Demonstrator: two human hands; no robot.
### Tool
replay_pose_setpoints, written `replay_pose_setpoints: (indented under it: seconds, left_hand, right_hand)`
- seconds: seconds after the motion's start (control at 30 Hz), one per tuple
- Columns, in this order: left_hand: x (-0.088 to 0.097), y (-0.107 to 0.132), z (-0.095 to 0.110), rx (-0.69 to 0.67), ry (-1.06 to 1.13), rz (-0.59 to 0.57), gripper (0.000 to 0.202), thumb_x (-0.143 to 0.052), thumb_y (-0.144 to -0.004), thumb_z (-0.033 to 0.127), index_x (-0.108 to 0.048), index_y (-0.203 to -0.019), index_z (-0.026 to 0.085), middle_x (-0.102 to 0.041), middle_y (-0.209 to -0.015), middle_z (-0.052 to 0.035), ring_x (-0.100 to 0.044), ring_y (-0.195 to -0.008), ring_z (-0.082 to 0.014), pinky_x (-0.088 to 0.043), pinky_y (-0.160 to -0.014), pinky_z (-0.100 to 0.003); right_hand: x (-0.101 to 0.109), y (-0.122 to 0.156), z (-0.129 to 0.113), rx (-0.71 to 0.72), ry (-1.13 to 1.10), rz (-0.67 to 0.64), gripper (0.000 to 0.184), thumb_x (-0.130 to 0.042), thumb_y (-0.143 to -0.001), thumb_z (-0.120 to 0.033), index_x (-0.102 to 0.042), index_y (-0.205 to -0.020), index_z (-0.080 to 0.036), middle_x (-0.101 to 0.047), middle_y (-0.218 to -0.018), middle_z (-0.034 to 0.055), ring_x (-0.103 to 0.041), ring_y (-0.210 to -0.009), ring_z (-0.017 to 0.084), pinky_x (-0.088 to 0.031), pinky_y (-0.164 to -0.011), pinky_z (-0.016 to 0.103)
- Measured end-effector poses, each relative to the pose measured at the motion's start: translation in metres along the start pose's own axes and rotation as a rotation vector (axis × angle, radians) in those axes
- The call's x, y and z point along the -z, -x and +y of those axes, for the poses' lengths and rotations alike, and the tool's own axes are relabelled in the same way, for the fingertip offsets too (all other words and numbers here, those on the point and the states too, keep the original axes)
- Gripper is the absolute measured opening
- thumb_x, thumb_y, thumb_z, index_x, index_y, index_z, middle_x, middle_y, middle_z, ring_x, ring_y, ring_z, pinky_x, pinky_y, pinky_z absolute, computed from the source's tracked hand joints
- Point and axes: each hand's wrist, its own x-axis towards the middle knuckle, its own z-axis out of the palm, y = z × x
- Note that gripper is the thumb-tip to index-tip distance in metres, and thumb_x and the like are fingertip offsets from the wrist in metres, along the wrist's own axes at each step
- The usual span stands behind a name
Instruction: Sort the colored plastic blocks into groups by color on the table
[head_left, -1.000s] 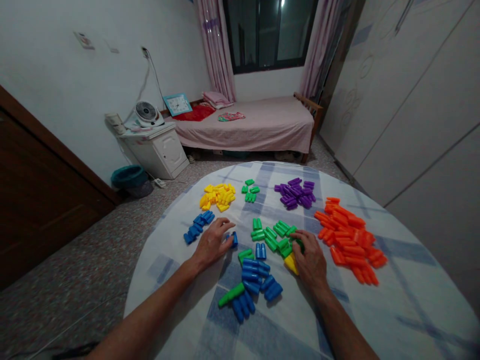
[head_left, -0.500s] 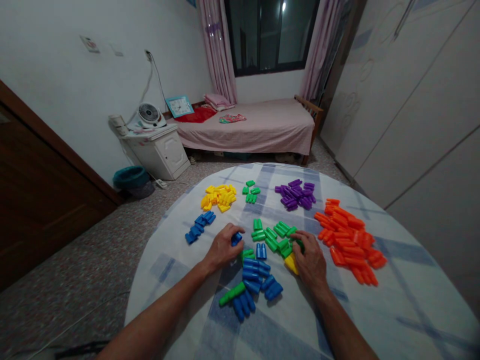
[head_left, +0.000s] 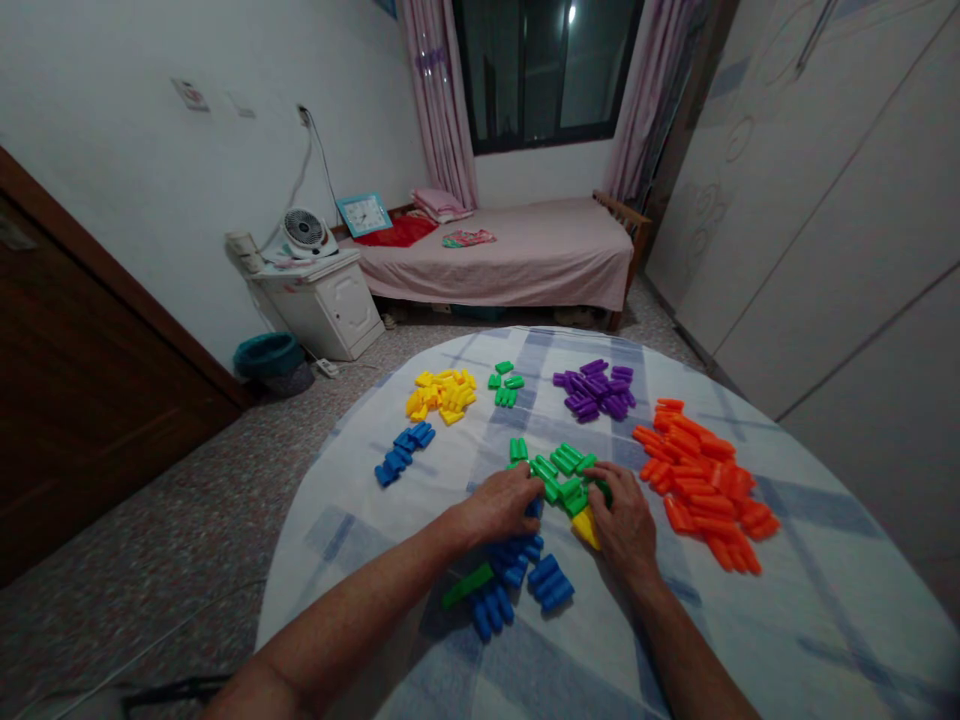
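Observation:
My left hand (head_left: 504, 505) is closed, fingers curled down over a blue plastic piece (head_left: 534, 508) in the middle of the table; the fingertips are partly hidden. My right hand (head_left: 624, 520) has its fingers bent around a green plastic piece (head_left: 603, 490) at the right end of a loose green group (head_left: 568, 459). A yellow piece (head_left: 586, 528) lies against the right thumb side. Below my left wrist are stacked blue pieces (head_left: 491, 610), one long green piece (head_left: 467, 586) and a separate blue clump (head_left: 551, 584). The pieces are ribbed, like joined tubes.
Sorted on the checked tablecloth (head_left: 600, 660) are yellow pieces (head_left: 441, 393), small green ones (head_left: 507, 397), blue ones (head_left: 403, 452), purple ones (head_left: 594, 388) and a large orange heap (head_left: 705, 485). Beyond the round table stand a bed (head_left: 510, 250) and a white cabinet (head_left: 349, 310).
My left hand has moved right, from beside the blue pile to above the blue piece near the green group. My right hand has stayed at the green pieces. The view has shifted slightly.

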Motion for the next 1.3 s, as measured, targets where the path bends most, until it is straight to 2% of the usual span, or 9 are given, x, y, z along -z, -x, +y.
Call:
replay_pose_setpoints:
  seconds: [0.17, 0.33, 0.47, 0.6, 0.67, 0.77, 0.9, 0.97, 1.3]
  left_hand:
    - [0.011, 0.011, -0.009, 0.023, 0.030, 0.157, 0.036, -0.061, -0.078, 0.033, -0.056, -0.112, 0.023, -0.053, -0.102, -0.0036, -0.055, -0.089, -0.0162, -0.046, -0.078, -0.026]
    - [0.031, 0.044, -0.057, 0.286, -0.178, 0.367, 0.033, -0.059, -0.081, 0.031, -0.057, -0.112, 0.019, -0.054, -0.103, -0.0076, -0.056, -0.092, -0.0200, -0.046, -0.082, -0.031]
    - [0.024, 0.068, -0.101, 0.414, -0.352, 0.402, 0.028, -0.059, -0.080, 0.030, -0.062, -0.105, 0.017, -0.057, -0.100, -0.0106, -0.055, -0.095, -0.0249, -0.047, -0.081, -0.036]
    - [0.014, 0.081, -0.116, 0.398, -0.351, 0.490, 0.027, -0.059, -0.080, 0.033, -0.064, -0.102, 0.019, -0.058, -0.107, -0.0120, -0.053, -0.100, -0.0274, -0.047, -0.084, -0.041]
    - [0.014, 0.085, -0.107, 0.370, -0.291, 0.547, 0.030, -0.060, -0.080, 0.035, -0.063, -0.105, 0.018, -0.056, -0.116, -0.0131, -0.051, -0.107, -0.0289, -0.046, -0.089, -0.044]
    - [0.018, 0.090, -0.074, 0.243, -0.089, 0.568, 0.033, -0.059, -0.082, 0.035, -0.061, -0.110, 0.019, -0.055, -0.118, -0.0123, -0.050, -0.111, -0.0263, -0.043, -0.096, -0.043]
    - [0.019, 0.095, -0.020, -0.049, 0.181, 0.281, 0.043, -0.062, -0.080, 0.035, -0.056, -0.121, 0.024, -0.052, -0.126, -0.0090, -0.050, -0.114, -0.0211, -0.044, -0.097, -0.034]
    - [0.016, 0.093, -0.002, -0.110, 0.200, 0.172, 0.052, -0.066, -0.076, 0.034, -0.052, -0.126, 0.027, -0.048, -0.131, -0.0088, -0.047, -0.119, -0.0223, -0.042, -0.099, -0.034]
    - [0.007, 0.061, 0.018, -0.109, -0.003, 0.038, 0.061, -0.066, -0.071, 0.029, -0.046, -0.128, 0.028, -0.052, -0.118, -0.0071, -0.047, -0.108, -0.0246, -0.040, -0.093, -0.035]
  right_hand:
    - [0.000, 0.000, 0.000, -0.007, 0.004, -0.013, 0.024, -0.041, -0.086, -0.029, -0.062, -0.095, -0.020, -0.058, -0.109, 0.0068, -0.053, -0.105, 0.021, -0.039, -0.095, 0.039]
    - [0.001, 0.000, -0.001, -0.005, 0.011, -0.015, 0.025, -0.040, -0.086, -0.029, -0.062, -0.094, -0.020, -0.058, -0.109, 0.0072, -0.053, -0.105, 0.021, -0.039, -0.095, 0.039]
    - [0.001, 0.001, -0.003, -0.018, 0.013, -0.011, 0.025, -0.040, -0.086, -0.029, -0.063, -0.093, -0.020, -0.058, -0.109, 0.0072, -0.053, -0.105, 0.021, -0.039, -0.095, 0.039]
    - [0.000, 0.001, -0.001, -0.019, 0.013, -0.003, 0.025, -0.041, -0.085, -0.029, -0.063, -0.092, -0.020, -0.059, -0.109, 0.0070, -0.053, -0.105, 0.021, -0.039, -0.095, 0.039]
    - [0.000, 0.001, -0.001, -0.013, 0.010, -0.003, 0.025, -0.041, -0.085, -0.030, -0.063, -0.093, -0.020, -0.059, -0.109, 0.0068, -0.053, -0.105, 0.021, -0.039, -0.094, 0.039]
    - [0.001, 0.000, -0.001, -0.012, 0.008, -0.001, 0.026, -0.040, -0.085, -0.030, -0.063, -0.093, -0.020, -0.059, -0.108, 0.0066, -0.053, -0.104, 0.021, -0.040, -0.093, 0.038]
    - [0.001, 0.000, -0.002, -0.026, 0.013, 0.005, 0.026, -0.041, -0.084, -0.030, -0.063, -0.093, -0.021, -0.059, -0.110, 0.0066, -0.053, -0.104, 0.021, -0.040, -0.093, 0.039]
    - [0.001, 0.000, -0.002, -0.027, 0.012, 0.001, 0.025, -0.041, -0.084, -0.030, -0.063, -0.093, -0.021, -0.059, -0.110, 0.0066, -0.053, -0.104, 0.021, -0.039, -0.093, 0.039]
    - [0.001, 0.000, -0.002, -0.018, 0.007, 0.000, 0.025, -0.041, -0.085, -0.030, -0.063, -0.093, -0.020, -0.059, -0.108, 0.0063, -0.053, -0.104, 0.020, -0.040, -0.093, 0.038]
